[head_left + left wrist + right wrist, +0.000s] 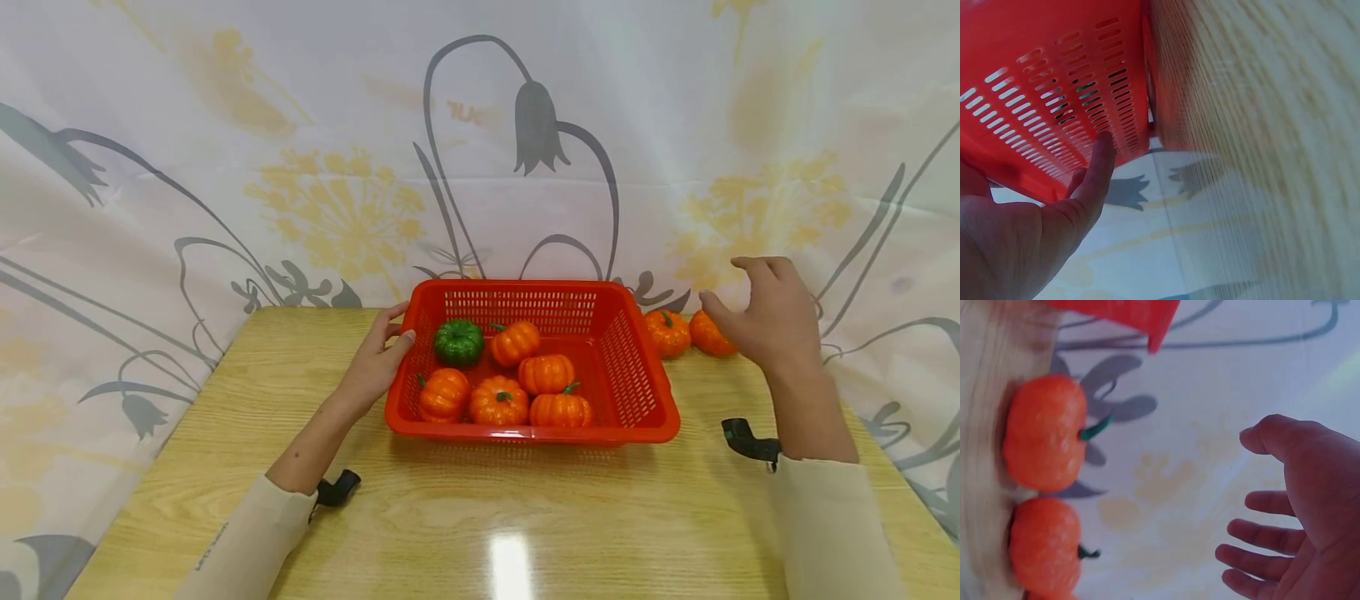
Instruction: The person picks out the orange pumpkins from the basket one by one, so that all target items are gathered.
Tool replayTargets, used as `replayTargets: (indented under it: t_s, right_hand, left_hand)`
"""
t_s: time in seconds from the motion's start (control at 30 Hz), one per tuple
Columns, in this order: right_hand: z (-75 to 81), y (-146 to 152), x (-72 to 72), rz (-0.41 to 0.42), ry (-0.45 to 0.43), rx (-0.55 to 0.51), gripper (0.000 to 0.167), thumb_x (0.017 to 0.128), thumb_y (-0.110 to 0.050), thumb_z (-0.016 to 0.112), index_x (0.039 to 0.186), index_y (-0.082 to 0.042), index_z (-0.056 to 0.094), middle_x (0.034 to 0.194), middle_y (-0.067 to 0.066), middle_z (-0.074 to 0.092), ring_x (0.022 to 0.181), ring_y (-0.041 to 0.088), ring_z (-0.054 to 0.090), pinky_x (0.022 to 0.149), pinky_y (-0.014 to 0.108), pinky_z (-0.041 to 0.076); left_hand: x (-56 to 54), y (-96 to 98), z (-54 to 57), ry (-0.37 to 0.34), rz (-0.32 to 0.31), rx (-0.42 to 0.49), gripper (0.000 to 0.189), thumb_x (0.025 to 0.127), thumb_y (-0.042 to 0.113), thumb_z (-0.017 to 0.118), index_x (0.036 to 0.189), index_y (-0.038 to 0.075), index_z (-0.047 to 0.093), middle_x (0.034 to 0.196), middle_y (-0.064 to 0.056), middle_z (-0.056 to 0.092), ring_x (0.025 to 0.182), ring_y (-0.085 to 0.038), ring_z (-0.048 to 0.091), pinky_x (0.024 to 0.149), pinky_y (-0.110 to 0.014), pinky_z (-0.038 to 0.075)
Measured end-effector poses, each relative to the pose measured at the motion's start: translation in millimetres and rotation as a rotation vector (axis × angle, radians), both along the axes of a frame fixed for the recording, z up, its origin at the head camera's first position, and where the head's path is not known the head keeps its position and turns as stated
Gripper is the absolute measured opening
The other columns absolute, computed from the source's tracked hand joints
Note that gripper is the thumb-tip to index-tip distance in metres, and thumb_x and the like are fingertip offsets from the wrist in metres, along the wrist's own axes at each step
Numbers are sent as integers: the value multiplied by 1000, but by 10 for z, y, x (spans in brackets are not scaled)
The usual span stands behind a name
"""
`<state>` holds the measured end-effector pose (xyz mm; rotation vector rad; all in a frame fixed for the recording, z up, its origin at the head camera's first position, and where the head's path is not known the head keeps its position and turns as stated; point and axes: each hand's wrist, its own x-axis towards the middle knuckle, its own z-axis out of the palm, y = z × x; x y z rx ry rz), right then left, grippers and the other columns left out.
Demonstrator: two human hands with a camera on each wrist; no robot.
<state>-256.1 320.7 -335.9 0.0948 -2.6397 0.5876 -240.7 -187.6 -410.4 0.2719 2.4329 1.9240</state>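
Head view: the left hand (381,358) clasps the red plastic basket (465,432) on the bench (420,517), presumably for steadiness; left wrist: a finger (1097,170) braces its wall (1134,56); right wrist: the right hand (1316,503) gapes, empty, near orange pumpkins (1047,434).

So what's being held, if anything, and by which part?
The red basket: the left hand holds it at its left rim. The right hand holds nothing.
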Motion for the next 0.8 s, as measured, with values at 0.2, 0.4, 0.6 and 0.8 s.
replayTargets:
  t_s: [0.2,0.4,0.6,0.8]
  right_hand:
    - [60,-333,96,122,67,37,59,96,-25,73,140,9,55,140,36,48,121,58,48,97,74,43]
    - [42,-675,181,233,145,81,51,90,-16,80,132,6,62,130,29,57,113,49,58,92,65,52]
    - [23,-963,269,328,90,64,47,93,-17,79,131,4,63,129,25,60,113,45,61,94,62,55]
    - [9,-1147,366,367,35,81,51,93,-22,81,135,2,62,128,21,60,122,48,60,98,64,55]
  left_hand:
    - [2,5,2,-1,1,3,56,114,20,47,167,15,29,143,-28,51,118,-47,65,87,-38,64]
    - [10,7,7,-4,-1,0,56,114,20,47,167,16,28,144,-28,50,119,-47,65,90,-43,64]
    - [16,0,3,-6,-3,1,56,114,20,46,167,15,28,143,-28,50,120,-48,65,92,-47,63]
    - [12,-4,4,-3,-3,-1,56,114,20,47,167,16,28,143,-27,50,118,-48,66,90,-46,63]
